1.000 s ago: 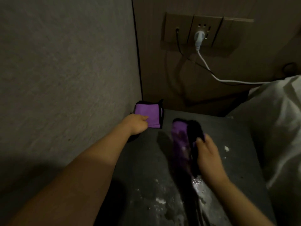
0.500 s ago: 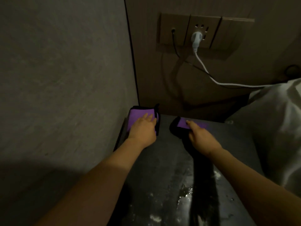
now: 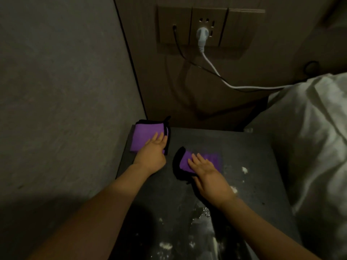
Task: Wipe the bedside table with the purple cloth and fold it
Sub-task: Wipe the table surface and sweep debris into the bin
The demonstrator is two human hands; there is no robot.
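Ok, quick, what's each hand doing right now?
Left hand: open, flat on the folded cloth.
Right hand: open, pressing the second cloth, gripping nothing.

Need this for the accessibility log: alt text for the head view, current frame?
Two bare hands press flat on two purple cloths on a dark bedside table: left hand on a folded purple cloth in the back-left corner, right hand on a second purple cloth mid-table. White specks dot the tabletop.
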